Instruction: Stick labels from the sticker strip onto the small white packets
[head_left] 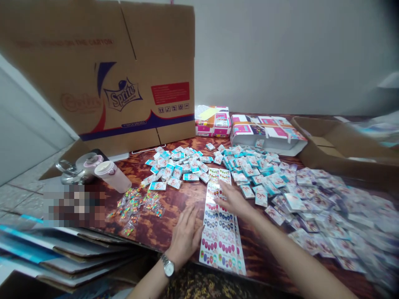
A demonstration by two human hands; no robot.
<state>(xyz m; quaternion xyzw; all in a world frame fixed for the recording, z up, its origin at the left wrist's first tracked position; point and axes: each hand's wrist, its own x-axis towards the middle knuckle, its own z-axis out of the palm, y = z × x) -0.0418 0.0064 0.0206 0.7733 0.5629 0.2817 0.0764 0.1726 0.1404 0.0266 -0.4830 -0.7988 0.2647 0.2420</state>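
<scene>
Spreading both bare hands open over a wood-grain tabletop (162, 234), the person grasps nothing. The left hand (185, 236), a metal wristwatch (168, 266) on its wrist, lies palm down with its fingers fanned, right at the left edge of a long printed strip (221, 236). The right hand (234, 201) is also open and palm down, its fingers at the upper part of that strip, though whether they press on it is hard to tell.

The strip lies lengthwise on the tabletop, directly in front of the person and between the hands, and shows rows of small, brightly coloured oval designs. Just past the right hand, a large spread of small blue-and-white packets (280, 195) runs towards the right edge of the view, blurring near the frame edge. A smaller pile of matching packets (174, 168) sits beyond the strip to the left. Left of that lie small clear bags of colourful pieces (135, 209), near a plastic bottle with a pink cap (111, 176) and a shiny metal object (70, 172). A pixelated patch (75, 206) hides whatever is beside them.

At the far edge stand a Sprite cardboard carton (102, 83) and two wrapped bundles (268, 133), with an open cardboard box (339, 145) to the right. Flattened cartons (62, 253) are stacked at the lower left.
</scene>
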